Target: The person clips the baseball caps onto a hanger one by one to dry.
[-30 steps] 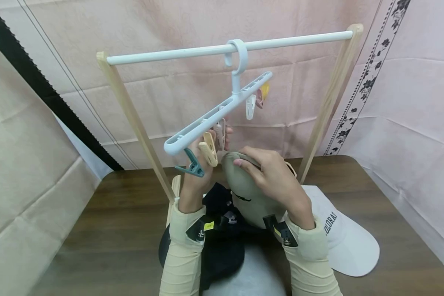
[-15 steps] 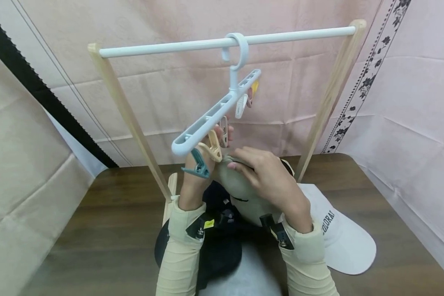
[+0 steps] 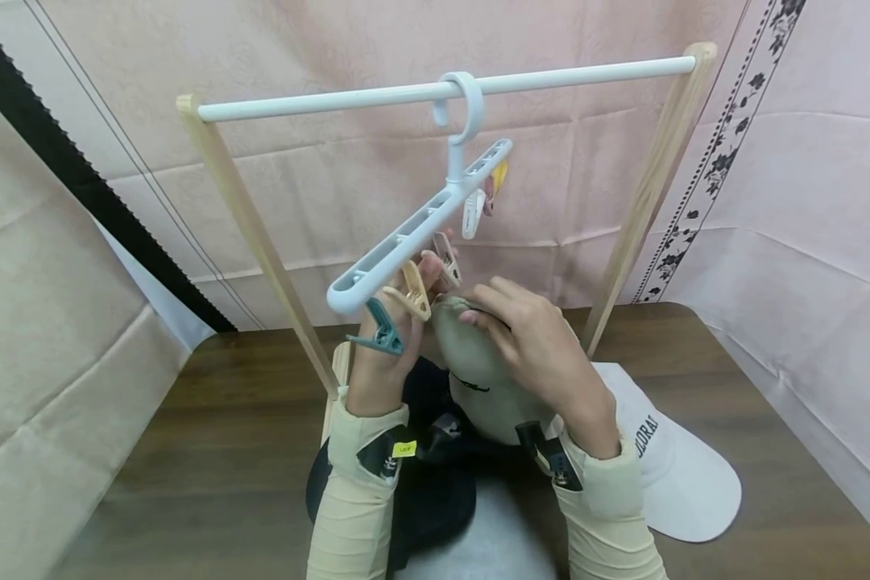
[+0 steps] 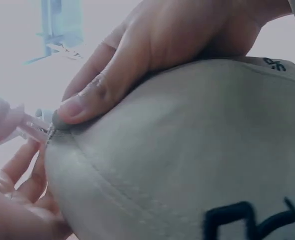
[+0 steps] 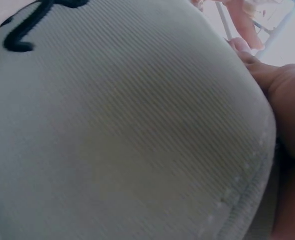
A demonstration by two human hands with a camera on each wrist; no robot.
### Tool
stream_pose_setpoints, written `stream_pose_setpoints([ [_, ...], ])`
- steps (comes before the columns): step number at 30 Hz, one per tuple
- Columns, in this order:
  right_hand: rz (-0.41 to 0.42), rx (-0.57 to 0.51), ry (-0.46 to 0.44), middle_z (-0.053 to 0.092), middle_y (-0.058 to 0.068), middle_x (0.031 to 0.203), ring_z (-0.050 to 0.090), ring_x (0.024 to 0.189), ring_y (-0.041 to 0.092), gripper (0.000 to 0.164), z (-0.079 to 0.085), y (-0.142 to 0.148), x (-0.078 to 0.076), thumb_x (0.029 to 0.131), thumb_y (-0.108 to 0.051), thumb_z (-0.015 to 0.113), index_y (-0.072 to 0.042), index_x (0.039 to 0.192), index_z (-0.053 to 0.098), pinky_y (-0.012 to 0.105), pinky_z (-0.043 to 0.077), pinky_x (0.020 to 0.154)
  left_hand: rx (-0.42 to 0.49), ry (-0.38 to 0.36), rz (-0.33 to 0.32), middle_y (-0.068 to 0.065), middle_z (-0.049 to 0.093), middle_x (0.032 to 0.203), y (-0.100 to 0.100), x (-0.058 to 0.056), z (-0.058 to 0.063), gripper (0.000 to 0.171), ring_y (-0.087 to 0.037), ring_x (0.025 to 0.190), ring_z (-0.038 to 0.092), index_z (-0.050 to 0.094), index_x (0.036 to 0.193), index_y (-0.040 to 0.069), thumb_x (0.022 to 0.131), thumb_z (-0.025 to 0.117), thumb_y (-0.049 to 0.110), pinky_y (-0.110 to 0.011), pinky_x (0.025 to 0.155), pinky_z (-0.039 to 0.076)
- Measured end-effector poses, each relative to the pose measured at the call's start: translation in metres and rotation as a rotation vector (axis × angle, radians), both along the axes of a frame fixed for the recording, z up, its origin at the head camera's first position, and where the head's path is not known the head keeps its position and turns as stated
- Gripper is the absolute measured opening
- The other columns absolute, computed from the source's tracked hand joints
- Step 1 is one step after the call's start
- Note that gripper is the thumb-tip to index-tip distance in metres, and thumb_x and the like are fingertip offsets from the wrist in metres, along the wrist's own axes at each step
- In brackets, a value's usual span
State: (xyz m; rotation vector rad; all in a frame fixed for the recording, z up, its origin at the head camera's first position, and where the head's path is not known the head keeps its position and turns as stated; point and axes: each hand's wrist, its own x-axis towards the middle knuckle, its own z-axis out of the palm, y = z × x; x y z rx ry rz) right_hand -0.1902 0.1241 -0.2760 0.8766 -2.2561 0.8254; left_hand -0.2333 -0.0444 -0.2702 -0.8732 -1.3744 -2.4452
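My right hand (image 3: 547,350) grips an olive-green baseball cap (image 3: 489,407), thumb on the near side and fingers over its upper edge. The cap's crown is turned toward me. My left hand (image 3: 409,340) is raised behind the hanger's near end, pinching a pale clothespin (image 3: 447,259) on the blue hanger (image 3: 413,229). In the left wrist view, the pale clothespin (image 4: 33,126) meets the cap's edge right beside the right thumb (image 4: 72,109). Cap fabric (image 5: 137,120) fills most of the right wrist view, hiding the right fingers.
The hanger hooks over a white rod (image 3: 573,78) between wooden posts (image 3: 254,217). Beige (image 3: 415,290), teal (image 3: 386,332) and white (image 3: 473,214) clothespins hang from it. A white cap (image 3: 685,479) and a dark cap (image 3: 435,515) lie on the wooden table (image 3: 210,467).
The pale clothespin tilts down toward the cap's edge, with the left hand turning with it. The hanger has swung slightly. The right hand keeps its hold on the cap.
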Motion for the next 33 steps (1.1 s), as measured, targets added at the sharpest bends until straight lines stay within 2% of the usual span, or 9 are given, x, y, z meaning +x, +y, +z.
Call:
stream_pose_setpoints([
  [4,0.004,-0.044,0.001,0.061,-0.006,0.093,0.053,0.080,0.010,0.016,0.001,0.000,0.001,0.096,-0.022,0.064,-0.016,0.110,0.070,0.029,0.045,0.070,-0.031,0.008,0.057,-0.002,0.069,0.106,0.002,-0.002,-0.001,0.055,-0.012,0.087,0.055,0.070,0.114,0.008,0.079,0.080,0.049,-0.026,0.075,0.044],
  [5,0.001,-0.049,0.002,0.062,-0.005,0.094,0.053,0.080,0.010,0.017,0.000,0.000,0.000,0.096,-0.022,0.064,-0.016,0.110,0.070,0.030,0.045,0.071,-0.024,0.004,0.069,-0.002,0.069,0.106,0.002,-0.002,-0.002,0.051,-0.013,0.088,0.055,0.071,0.112,0.012,0.079,0.080,0.049,-0.026,0.075,0.044],
  [8,-0.006,-0.060,0.000,0.062,-0.005,0.094,0.053,0.081,0.011,0.017,-0.001,0.000,0.000,0.096,-0.022,0.063,-0.016,0.110,0.070,0.030,0.044,0.071,-0.008,-0.007,0.092,-0.004,0.069,0.105,0.004,-0.003,-0.005,0.057,-0.013,0.090,0.056,0.070,0.114,0.007,0.079,0.079,0.051,-0.025,0.076,0.044],
  [10,-0.013,-0.059,-0.001,0.062,-0.004,0.094,0.053,0.081,0.011,0.017,-0.001,0.000,-0.001,0.096,-0.022,0.063,-0.015,0.110,0.070,0.030,0.044,0.071,0.015,-0.024,0.095,-0.006,0.069,0.104,0.005,-0.003,-0.005,0.062,-0.014,0.090,0.057,0.069,0.117,0.005,0.077,0.079,0.052,-0.023,0.076,0.044],
  [14,-0.034,-0.055,0.004,0.061,-0.004,0.092,0.052,0.080,0.012,0.017,-0.002,-0.001,-0.002,0.097,-0.023,0.062,-0.015,0.111,0.070,0.030,0.044,0.071,0.051,-0.056,0.085,-0.006,0.069,0.103,0.007,-0.002,-0.004,0.058,-0.012,0.088,0.057,0.071,0.114,0.006,0.076,0.080,0.050,-0.020,0.073,0.044],
  [18,-0.071,-0.064,0.018,0.059,-0.005,0.090,0.051,0.079,0.012,0.017,-0.003,-0.004,-0.004,0.098,-0.025,0.061,-0.016,0.110,0.069,0.030,0.043,0.069,0.083,-0.050,0.078,-0.004,0.068,0.105,0.007,-0.003,-0.004,0.051,-0.014,0.093,0.058,0.071,0.111,0.010,0.077,0.080,0.048,-0.019,0.072,0.043],
  [22,-0.086,-0.072,0.029,0.059,-0.005,0.090,0.051,0.080,0.012,0.018,-0.004,-0.009,-0.006,0.098,-0.026,0.060,-0.017,0.109,0.070,0.030,0.044,0.069,0.106,-0.027,0.092,-0.003,0.070,0.106,0.006,-0.003,-0.003,0.043,-0.016,0.098,0.062,0.073,0.107,0.013,0.078,0.082,0.044,-0.021,0.077,0.045],
  [28,-0.045,-0.133,0.037,0.057,-0.004,0.088,0.048,0.076,0.011,0.015,-0.006,-0.014,-0.007,0.097,-0.023,0.061,-0.015,0.106,0.070,0.028,0.042,0.065,0.085,-0.006,0.136,-0.002,0.073,0.104,0.003,-0.001,-0.001,0.037,-0.018,0.097,0.066,0.073,0.101,0.013,0.079,0.083,0.041,-0.030,0.087,0.048],
  [33,0.006,-0.244,0.049,0.061,0.000,0.091,0.056,0.081,0.010,0.012,-0.007,-0.017,-0.009,0.094,-0.017,0.065,-0.010,0.102,0.070,0.028,0.047,0.071,0.056,-0.034,0.146,0.000,0.073,0.100,0.003,0.005,0.004,0.037,-0.015,0.096,0.065,0.073,0.100,0.014,0.078,0.083,0.041,-0.028,0.087,0.045],
])
